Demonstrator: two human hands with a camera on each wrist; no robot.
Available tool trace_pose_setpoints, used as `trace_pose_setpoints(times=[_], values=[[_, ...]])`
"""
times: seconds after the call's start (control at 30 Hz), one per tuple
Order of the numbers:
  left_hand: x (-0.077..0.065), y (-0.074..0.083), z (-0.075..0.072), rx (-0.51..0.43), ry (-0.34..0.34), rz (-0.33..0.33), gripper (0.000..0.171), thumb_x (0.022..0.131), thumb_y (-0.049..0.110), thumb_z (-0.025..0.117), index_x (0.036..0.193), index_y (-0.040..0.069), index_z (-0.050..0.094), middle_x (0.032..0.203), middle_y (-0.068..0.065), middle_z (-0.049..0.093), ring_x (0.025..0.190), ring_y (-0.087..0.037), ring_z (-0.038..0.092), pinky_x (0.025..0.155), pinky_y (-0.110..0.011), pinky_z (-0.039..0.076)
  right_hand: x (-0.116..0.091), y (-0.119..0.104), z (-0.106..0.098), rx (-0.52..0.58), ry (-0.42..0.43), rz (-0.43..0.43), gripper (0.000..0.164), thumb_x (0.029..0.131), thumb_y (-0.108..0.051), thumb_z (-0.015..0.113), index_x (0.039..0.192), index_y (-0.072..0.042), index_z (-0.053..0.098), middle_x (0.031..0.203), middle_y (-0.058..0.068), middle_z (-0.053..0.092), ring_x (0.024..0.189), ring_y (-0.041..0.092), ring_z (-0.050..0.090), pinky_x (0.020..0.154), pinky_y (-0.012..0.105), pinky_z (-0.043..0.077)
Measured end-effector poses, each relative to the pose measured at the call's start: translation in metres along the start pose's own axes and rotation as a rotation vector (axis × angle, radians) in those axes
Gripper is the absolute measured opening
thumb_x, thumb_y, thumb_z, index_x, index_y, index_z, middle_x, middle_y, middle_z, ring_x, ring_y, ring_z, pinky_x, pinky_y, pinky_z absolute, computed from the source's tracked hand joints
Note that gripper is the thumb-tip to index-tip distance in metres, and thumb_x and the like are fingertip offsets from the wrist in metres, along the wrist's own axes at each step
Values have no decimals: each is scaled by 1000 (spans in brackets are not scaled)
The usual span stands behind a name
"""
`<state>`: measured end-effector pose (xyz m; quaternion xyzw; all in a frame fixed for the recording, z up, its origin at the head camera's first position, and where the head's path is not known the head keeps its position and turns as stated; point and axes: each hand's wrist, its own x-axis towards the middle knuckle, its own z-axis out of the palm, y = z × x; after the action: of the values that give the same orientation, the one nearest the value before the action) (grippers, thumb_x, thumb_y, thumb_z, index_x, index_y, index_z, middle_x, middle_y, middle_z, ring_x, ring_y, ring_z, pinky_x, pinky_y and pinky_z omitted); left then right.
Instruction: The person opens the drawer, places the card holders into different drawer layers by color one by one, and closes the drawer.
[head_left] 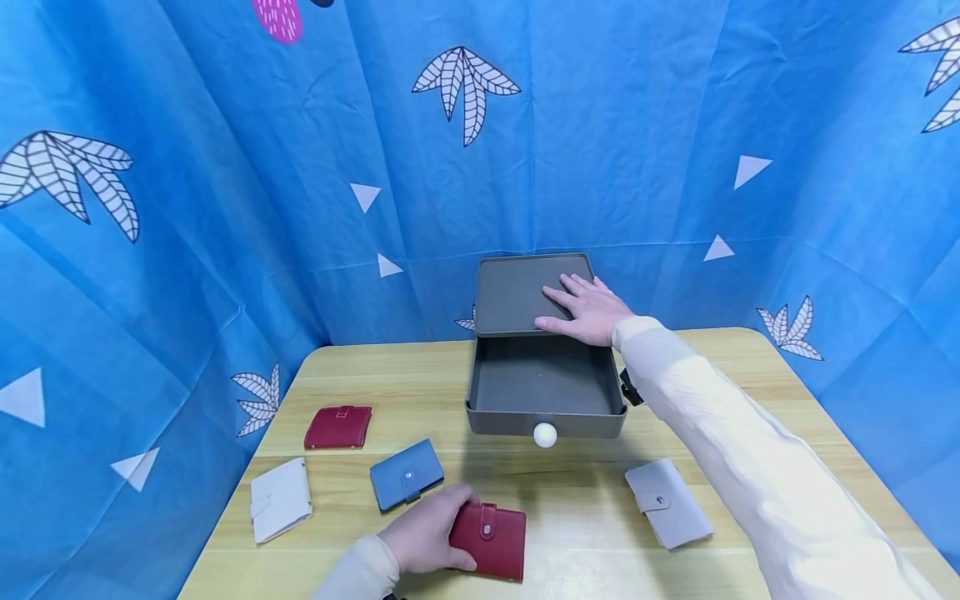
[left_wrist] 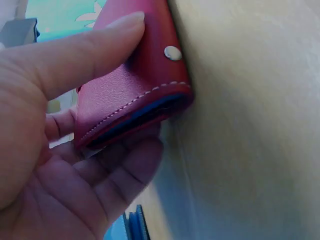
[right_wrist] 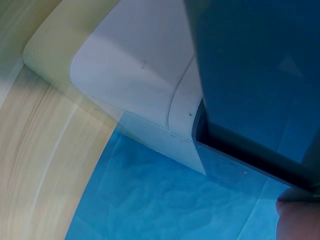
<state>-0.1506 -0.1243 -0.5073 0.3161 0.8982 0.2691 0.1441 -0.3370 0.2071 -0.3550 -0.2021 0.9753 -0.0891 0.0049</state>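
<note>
My left hand [head_left: 431, 533] grips a dark red snap wallet [head_left: 495, 542] by its left side, low at the front of the table. The left wrist view shows the thumb [left_wrist: 107, 47] lying over the wallet [left_wrist: 112, 82] and the fingers [left_wrist: 132, 167] curled beneath it. My right hand [head_left: 588, 310] rests with spread fingers on the flat top of a grey drawer box [head_left: 510, 292]. Its drawer [head_left: 498, 423], with a round white knob [head_left: 545, 435], is pulled out and has nothing visible inside. Only a bit of the right hand [right_wrist: 300, 220] shows in the right wrist view.
A blue wallet [head_left: 407, 475] lies just behind my left hand. Farther left are another dark red wallet [head_left: 339, 427] and a white one [head_left: 281, 500]. A pale grey wallet [head_left: 669, 503] lies under the reach of my right arm. Blue patterned cloth [head_left: 630, 150] surrounds the wooden table [head_left: 405, 375].
</note>
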Motion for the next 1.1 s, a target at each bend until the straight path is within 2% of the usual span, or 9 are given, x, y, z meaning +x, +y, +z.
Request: trace_pose_setpoints(times=[0.1, 0.33, 0.63, 0.9, 0.97, 1.1], values=[[-1, -3, 1, -58, 21, 21, 59, 69, 31, 87, 118, 23, 54, 106, 14, 56, 93, -2, 52, 80, -25, 49, 0, 0, 0, 4, 2, -3, 90, 84, -82, 29, 153, -25, 26, 159, 11, 15, 147, 27, 7, 117, 49, 0], [-3, -8, 3, -275, 60, 33, 63, 77, 21, 82, 133, 22, 51, 115, 10, 59, 100, -8, 55, 84, -29, 49, 1, 0, 1, 7, 9, -6, 90, 84, -82, 30, 153, -24, 27, 159, 12, 15, 147, 29, 8, 116, 50, 0], [-6, -12, 7, -438, 120, 54, 64, 86, 7, 71, 142, 18, 43, 126, 2, 56, 106, -14, 57, 87, -28, 50, 0, 0, 0, 2, 15, -8, 89, 84, -81, 29, 153, -24, 27, 159, 13, 16, 146, 29, 9, 116, 49, 1], [-7, -13, 11, -442, 171, 83, 48, 90, 16, 68, 134, 24, 51, 125, 0, 55, 108, -18, 55, 85, -28, 52, 1, 2, 1, 3, 19, -15, 91, 83, -82, 29, 153, -23, 28, 159, 14, 17, 146, 31, 10, 116, 51, 2], [-7, -13, 11, -471, 164, 91, 43, 90, 16, 68, 130, 22, 53, 123, -3, 55, 106, -18, 56, 83, -28, 53, 1, 2, 1, 1, 20, -18, 91, 83, -83, 29, 153, -23, 28, 159, 14, 17, 146, 31, 10, 116, 51, 2], [-8, -12, 11, -593, 128, 77, 37, 91, 10, 66, 125, 14, 53, 122, -11, 53, 100, -20, 60, 76, -30, 56, 1, 3, 1, 9, 15, -16, 91, 83, -82, 29, 153, -24, 28, 159, 13, 16, 146, 30, 9, 116, 50, 1]])
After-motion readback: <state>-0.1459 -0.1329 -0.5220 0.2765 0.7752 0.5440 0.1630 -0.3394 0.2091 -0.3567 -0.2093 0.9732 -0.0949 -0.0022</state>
